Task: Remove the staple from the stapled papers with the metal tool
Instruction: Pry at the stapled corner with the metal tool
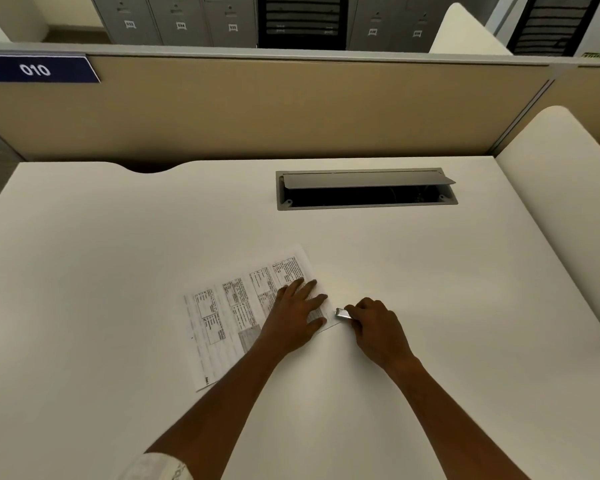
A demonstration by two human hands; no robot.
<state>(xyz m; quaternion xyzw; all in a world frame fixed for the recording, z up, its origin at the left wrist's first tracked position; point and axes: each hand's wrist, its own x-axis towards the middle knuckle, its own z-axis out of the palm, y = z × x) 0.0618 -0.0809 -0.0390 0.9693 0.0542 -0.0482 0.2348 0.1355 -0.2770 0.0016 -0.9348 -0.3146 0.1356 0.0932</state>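
Note:
The stapled papers (229, 310), printed with small tables, lie slanted on the white desk (118, 254). My left hand (297, 315) rests flat on their right end, fingers spread, pressing them down. My right hand (378, 329) is closed around the shiny metal tool (343, 313). The tool's tip points left, just off the papers' right corner beside my left fingertips. The staple itself is too small to make out.
An open cable hatch (366, 190) with a raised grey lid is set into the desk behind the hands. A beige partition (274, 112) with a "010" label (37, 69) walls off the back. A white side panel (561, 202) stands at the right.

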